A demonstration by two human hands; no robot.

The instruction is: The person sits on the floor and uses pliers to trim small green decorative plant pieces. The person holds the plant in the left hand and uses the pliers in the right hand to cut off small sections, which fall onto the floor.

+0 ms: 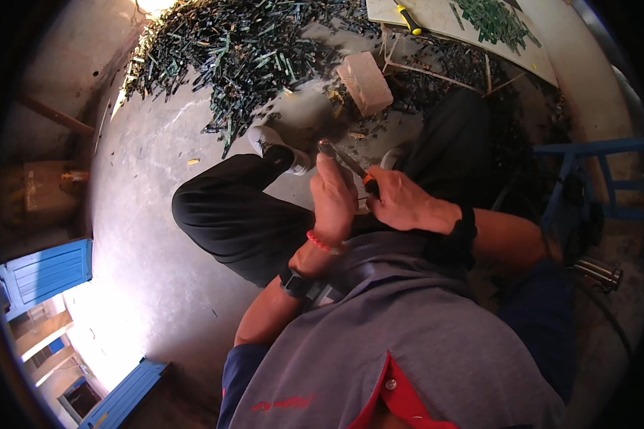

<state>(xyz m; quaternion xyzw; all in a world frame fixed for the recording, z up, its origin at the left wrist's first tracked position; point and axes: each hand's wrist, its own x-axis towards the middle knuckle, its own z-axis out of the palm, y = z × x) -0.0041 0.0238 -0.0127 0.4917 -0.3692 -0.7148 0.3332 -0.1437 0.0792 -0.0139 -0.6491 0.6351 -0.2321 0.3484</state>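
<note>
In front of my lap, my right hand (401,200) is closed round the orange-and-black handle of a slim metal hand tool (350,164). The tool slants up and to the left, and its exact kind is not clear. Its far end comes close to the thumb of my left hand (333,193). That hand is closed with the thumb pointing up, a red bead bracelet at its wrist. Whatever lies inside its fingers is hidden from view. Dark straps circle both my wrists.
Beyond my feet lies a wide heap of dark green and black strips (243,57). A pale block (365,84) stands beside it. A low board (472,32) at far right carries green strips (499,25) and a yellow-and-black tool (409,20). A blue frame (601,148) stands right.
</note>
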